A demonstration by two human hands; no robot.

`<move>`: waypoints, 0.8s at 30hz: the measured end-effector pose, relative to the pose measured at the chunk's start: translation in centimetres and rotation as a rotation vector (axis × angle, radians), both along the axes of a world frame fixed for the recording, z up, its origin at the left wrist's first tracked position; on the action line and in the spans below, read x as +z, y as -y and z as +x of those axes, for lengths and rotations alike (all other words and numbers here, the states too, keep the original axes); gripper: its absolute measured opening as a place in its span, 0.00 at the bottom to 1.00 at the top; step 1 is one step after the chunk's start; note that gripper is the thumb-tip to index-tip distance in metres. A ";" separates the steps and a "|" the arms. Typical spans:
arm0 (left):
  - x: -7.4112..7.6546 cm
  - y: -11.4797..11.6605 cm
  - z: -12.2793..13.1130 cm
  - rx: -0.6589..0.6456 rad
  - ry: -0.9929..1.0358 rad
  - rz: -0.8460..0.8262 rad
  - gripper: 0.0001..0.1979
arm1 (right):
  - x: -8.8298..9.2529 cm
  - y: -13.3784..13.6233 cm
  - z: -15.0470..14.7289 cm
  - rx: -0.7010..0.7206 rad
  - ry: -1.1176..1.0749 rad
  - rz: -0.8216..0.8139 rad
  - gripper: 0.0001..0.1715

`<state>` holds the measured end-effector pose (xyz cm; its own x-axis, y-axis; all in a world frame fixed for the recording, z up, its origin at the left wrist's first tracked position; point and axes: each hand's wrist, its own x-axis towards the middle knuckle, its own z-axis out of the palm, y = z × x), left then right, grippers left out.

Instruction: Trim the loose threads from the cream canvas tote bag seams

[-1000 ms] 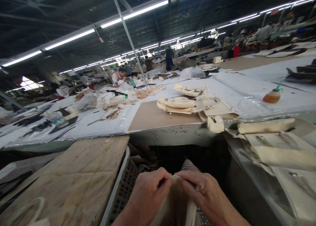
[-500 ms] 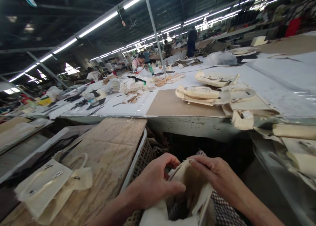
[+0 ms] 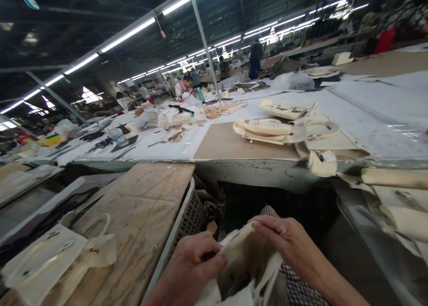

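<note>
A cream handbag piece [image 3: 245, 257] rests over my lap, its mouth spread and its brownish inside showing. My left hand [image 3: 197, 263] grips its left edge, thumb over the rim and fingers curled. On the upper right rim my right hand [image 3: 284, 237] pinches the edge between thumb and fingers. The lower part of the bag runs out of view at the bottom. Checked cloth [image 3: 294, 279] shows beneath it.
A finished-looking cream bag [image 3: 43, 257] lies on a wooden board [image 3: 133, 217] at left, beside a plastic basket [image 3: 189, 212]. More cream bag pieces [image 3: 277, 130] lie on the worktable [image 3: 377, 114] ahead; others [image 3: 397, 199] are stacked at right. Several people are in the background.
My left hand has moved down and left along the bag, its fingers closing on the edge. My right hand stays at the rim. The view has shifted slightly.
</note>
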<state>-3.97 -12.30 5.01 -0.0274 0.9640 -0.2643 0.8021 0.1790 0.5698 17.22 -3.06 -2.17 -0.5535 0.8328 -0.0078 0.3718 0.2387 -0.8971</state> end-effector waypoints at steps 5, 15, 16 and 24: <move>0.0 -0.8 -0.3 -0.076 -0.063 0.027 0.09 | 0.6 0.2 -0.1 0.030 -0.031 0.033 0.19; -2.1 -3.7 1.5 -0.473 -0.495 0.307 0.14 | 0.9 1.1 -0.2 0.026 -0.019 0.109 0.19; -2.2 -3.9 1.5 -0.491 -0.505 0.301 0.15 | 0.9 1.1 -0.2 0.027 -0.020 0.106 0.18; 0.1 -3.3 0.3 -0.551 -0.560 0.127 0.26 | 0.7 1.0 -0.2 0.104 -0.048 0.041 0.16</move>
